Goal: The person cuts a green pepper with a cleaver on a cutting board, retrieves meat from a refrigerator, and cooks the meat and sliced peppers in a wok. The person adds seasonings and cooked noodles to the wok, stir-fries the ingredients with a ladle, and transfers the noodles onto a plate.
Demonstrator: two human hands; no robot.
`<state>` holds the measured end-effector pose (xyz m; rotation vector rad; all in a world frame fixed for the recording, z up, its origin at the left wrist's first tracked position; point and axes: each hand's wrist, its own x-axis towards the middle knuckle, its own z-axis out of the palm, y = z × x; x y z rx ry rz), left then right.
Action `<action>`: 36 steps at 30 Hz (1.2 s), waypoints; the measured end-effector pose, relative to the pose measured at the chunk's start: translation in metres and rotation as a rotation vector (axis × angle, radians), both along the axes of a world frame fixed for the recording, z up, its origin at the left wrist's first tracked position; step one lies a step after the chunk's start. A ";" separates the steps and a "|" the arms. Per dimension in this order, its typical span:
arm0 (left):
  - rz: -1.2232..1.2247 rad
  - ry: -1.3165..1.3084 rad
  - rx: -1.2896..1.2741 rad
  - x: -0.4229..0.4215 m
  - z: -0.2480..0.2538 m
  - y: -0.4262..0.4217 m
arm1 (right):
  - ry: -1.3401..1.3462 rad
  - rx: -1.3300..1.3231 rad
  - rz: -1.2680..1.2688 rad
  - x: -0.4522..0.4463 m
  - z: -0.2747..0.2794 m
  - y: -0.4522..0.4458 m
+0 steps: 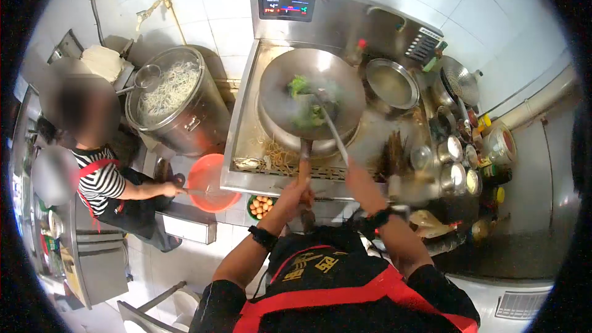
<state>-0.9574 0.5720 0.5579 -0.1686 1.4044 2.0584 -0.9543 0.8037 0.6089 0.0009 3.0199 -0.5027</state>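
Observation:
A large steel wok [277,89] sits on the stove burner with green leafy vegetables [300,86] in its middle, partly veiled by steam. My left hand [296,198] is closed around the wok's wooden handle [305,163] near the stove's front edge. Closed on the long shaft of a wok spatula [333,129], my right hand [364,188] is just to the right. The spatula's head reaches into the vegetables, where steam blurs its outline.
Left of the stove [243,142] stands a big pot of noodles [169,89] with a ladle. A co-worker [102,179] holds a utensil over an orange basin [213,179]. Eggs [261,206] lie below. A metal pan [391,83] and several seasoning containers [453,176] are at right.

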 end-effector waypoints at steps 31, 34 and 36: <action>-0.016 -0.021 0.236 0.029 0.008 -0.021 | -0.089 0.038 0.178 0.034 0.008 0.096; -0.019 0.000 0.213 0.032 0.006 -0.017 | -0.214 0.211 0.027 0.006 0.012 0.091; -0.033 -0.049 0.257 0.023 -0.001 -0.004 | -0.181 0.111 0.019 -0.022 -0.015 0.064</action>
